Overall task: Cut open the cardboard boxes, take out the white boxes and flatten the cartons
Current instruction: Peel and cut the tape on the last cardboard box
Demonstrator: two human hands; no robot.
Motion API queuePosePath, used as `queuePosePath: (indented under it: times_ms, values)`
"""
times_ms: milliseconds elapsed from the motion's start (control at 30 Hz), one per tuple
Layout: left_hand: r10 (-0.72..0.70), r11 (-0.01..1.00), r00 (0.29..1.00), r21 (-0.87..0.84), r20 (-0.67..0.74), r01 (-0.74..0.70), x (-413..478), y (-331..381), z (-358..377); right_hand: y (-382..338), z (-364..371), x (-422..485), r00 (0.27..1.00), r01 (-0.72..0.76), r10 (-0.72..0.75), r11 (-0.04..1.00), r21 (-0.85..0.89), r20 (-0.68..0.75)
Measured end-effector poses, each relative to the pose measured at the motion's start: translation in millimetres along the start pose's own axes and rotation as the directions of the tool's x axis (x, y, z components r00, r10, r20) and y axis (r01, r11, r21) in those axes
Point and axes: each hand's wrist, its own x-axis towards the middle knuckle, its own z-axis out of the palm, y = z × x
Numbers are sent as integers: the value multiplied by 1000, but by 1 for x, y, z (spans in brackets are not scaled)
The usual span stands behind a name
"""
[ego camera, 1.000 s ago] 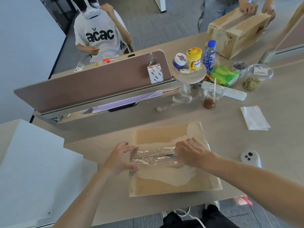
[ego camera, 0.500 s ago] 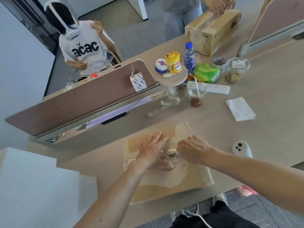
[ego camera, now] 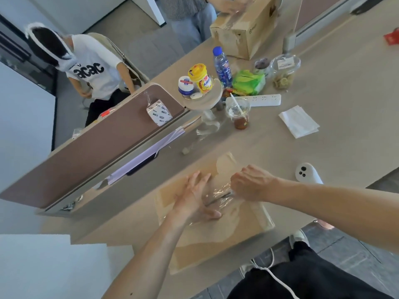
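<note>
Carton: flat on the table's near edge, brown, its top paper layer torn in pale patches; clear tape crinkled across its middle.
Left hand: open, fingers spread, palm pressed flat on the carton and the tape, thumb pointing toward the right hand.
Right hand: closed in a fist at the tape's right end, knuckles up; a thin dark tool runs out from it under the tape toward the left hand. Cannot tell what kind of tool.
Table: pale wood, long, running away to the upper right.
White box: large, at lower left, just beside the carton's table edge.
Controller: white, lying near the right forearm at the table's edge.
Napkin: folded, white, well apart from the carton.
Cup: clear plastic with straw, brown drink low in it, beyond the carton.
Power strip: white, just behind the cup.
Small stand: round, carries a yellow jar and a white-and-blue tub.
Bottle: blue cap, upright by a green packet.
Divider: brown panel, left of the stand.
Second carton: upright at the far end, another person's hands on its top.
Seated person: behind the divider, white printed shirt.
</note>
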Motion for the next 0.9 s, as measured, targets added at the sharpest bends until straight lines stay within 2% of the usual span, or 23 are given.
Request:
queuePosePath:
  times_ms: [633,767,900]
  values:
    - [-3,999,1000,41,-21,4,4,3,-5,50,-20,-47,993,-89,94,994,-66,74]
    - [-12,997,1000,81,-1,12,4,7,-9,52,-13,-50,989,-140,141,990,-29,46]
    - [-16,990,1000,142,24,13,4,11,-15,57,1,-55,973,-230,230,966,119,12]
